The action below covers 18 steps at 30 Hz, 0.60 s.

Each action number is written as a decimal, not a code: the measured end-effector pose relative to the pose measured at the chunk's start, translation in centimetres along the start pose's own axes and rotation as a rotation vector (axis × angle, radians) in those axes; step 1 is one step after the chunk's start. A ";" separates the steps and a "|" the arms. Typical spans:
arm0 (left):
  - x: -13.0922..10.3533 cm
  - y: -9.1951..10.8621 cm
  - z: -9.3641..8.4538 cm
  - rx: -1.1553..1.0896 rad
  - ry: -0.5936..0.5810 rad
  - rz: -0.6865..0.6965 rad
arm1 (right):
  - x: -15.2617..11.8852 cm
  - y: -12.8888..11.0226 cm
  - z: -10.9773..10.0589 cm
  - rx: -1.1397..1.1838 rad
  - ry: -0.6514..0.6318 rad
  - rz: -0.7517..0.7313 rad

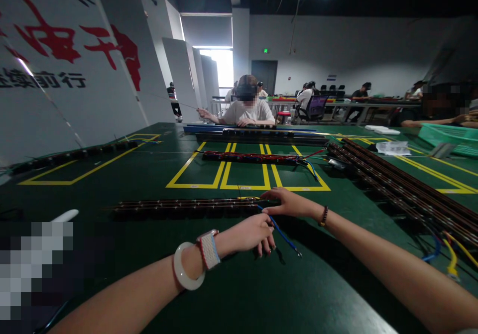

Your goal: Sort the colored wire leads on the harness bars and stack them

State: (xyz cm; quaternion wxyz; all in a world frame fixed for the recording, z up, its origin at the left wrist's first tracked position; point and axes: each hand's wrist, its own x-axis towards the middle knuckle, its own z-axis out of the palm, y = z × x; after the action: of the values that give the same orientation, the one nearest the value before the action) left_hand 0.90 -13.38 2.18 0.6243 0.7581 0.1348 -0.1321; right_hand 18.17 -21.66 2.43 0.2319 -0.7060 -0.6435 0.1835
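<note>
A long dark wired strip (186,205) lies across the green table in front of me. From its right end a blue cable (286,234) with a metal lug runs toward the lower right. My right hand (286,202) is at that end of the strip, thumb and fingers apart around it. Just below and left of it, my left hand (252,233) hangs over the blue cable with its fingers bent down; whether they grip anything is hidden. A watch and a white bangle are on my left wrist.
Another wired strip (254,158) lies beyond, across yellow tape outlines. Long dark strips (396,189) are stacked at right, near a green basket (444,137). A person (248,105) sits across the table. More strips (74,156) lie at left.
</note>
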 end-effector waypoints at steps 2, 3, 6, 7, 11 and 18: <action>-0.1 -0.1 0.1 -0.106 -0.035 0.011 | 0.0 -0.2 0.1 -0.018 -0.023 0.021; -0.2 -0.1 0.1 -0.161 -0.052 0.006 | 0.0 -0.3 0.0 -0.011 -0.047 0.040; -0.4 0.1 0.1 -0.308 -0.084 -0.023 | 0.0 -0.7 -0.3 0.002 -0.133 0.105; -0.5 0.1 0.2 -0.347 -0.093 -0.030 | 0.0 -0.8 -0.4 -0.010 -0.157 0.124; -0.6 0.1 0.1 -0.497 -0.126 -0.017 | -0.1 -1.3 -0.6 -0.055 -0.197 0.172; 0.2 -0.6 0.3 -0.867 -0.093 -0.033 | -0.5 -1.4 -0.4 0.169 -0.224 0.147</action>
State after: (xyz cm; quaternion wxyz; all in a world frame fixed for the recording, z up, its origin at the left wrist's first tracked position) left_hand 0.86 -13.54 1.49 0.8881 0.4167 0.1616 -0.1072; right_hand 17.19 -22.14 3.48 0.2030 -0.7044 -0.5942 0.3310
